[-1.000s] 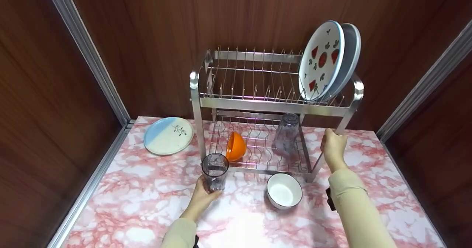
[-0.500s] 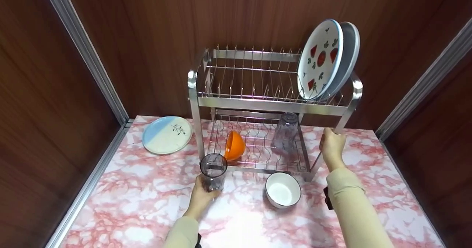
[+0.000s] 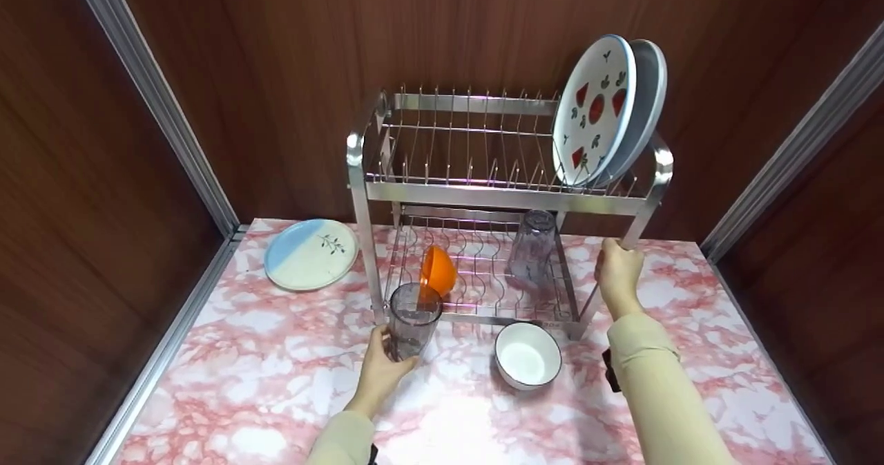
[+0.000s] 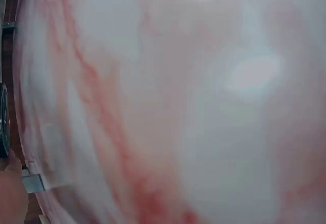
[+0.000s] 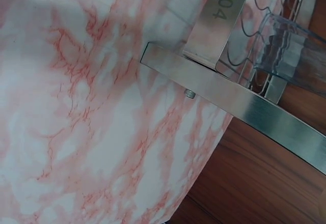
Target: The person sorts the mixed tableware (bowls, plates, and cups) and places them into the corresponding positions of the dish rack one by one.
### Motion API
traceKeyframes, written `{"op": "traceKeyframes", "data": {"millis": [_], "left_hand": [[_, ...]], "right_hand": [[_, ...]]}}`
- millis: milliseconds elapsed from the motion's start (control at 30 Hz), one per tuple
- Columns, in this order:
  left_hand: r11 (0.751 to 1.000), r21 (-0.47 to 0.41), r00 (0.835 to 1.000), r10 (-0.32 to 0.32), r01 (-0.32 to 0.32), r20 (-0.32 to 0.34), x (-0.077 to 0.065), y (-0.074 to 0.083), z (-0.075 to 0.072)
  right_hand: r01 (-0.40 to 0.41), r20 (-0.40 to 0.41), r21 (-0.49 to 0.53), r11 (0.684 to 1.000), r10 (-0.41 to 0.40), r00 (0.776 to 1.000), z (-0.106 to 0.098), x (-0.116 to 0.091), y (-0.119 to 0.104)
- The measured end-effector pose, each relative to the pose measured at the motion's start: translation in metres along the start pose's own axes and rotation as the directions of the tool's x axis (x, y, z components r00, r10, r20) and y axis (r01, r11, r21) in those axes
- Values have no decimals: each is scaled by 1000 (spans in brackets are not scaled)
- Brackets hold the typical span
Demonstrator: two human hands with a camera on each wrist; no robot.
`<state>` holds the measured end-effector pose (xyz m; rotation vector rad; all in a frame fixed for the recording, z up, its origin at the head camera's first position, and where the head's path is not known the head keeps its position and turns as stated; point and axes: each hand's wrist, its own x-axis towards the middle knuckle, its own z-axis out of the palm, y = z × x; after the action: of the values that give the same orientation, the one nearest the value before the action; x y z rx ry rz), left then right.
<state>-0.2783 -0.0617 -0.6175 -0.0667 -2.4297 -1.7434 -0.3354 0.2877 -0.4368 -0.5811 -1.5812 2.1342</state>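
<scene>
The left hand [image 3: 381, 374], curled round the glass [image 3: 414, 330], has shifted it nearer the orange bowl [image 3: 442, 271]. The right hand [image 3: 619, 275] clasps, seemingly steadies, the rack [image 3: 507, 195].

My left hand [image 3: 378, 376] has moved slightly to the right, and the glass [image 3: 414, 327] in it has changed its pose. Before, I held this glass nearly straight up; now it is tilted, with the rim leaning to the right. The lower end of the left front leg [image 3: 369, 258] of the rack [image 3: 507, 194], which was partly behind the glass, now appears at its left. The rim covers more of the orange bowl [image 3: 440, 268] than earlier, and its colour is seen through the glass. My head view has also shifted a little, so the rack appears slightly more to the left.
</scene>
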Motion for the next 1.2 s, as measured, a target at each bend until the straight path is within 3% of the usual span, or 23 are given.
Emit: {"op": "traceKeyframes", "data": {"millis": [167,367,633,867,1033,1200], "left_hand": [[989,-149,999,4,1,36,8,19,4],[986,-164,1000,17,-17,-1,24,46,7],[991,-108,995,74,-80,-62,50,81,17],[992,-14,989,127,-128,-80,74,102,30],[984,50,975,174,-168,-139,93,114,36],[981,98,967,180,-165,-182,110,127,41]], "right_hand": [[17,-12,-4,1000,-17,1000,0,1,-1],[35,-13,-6,999,-35,999,-1,2,0],[61,4,8,998,-61,998,-4,3,1],[36,-16,0,999,-36,999,-4,1,1],[39,-30,-4,999,-39,999,-2,0,1],[64,-60,15,998,-63,996,2,0,2]]}}
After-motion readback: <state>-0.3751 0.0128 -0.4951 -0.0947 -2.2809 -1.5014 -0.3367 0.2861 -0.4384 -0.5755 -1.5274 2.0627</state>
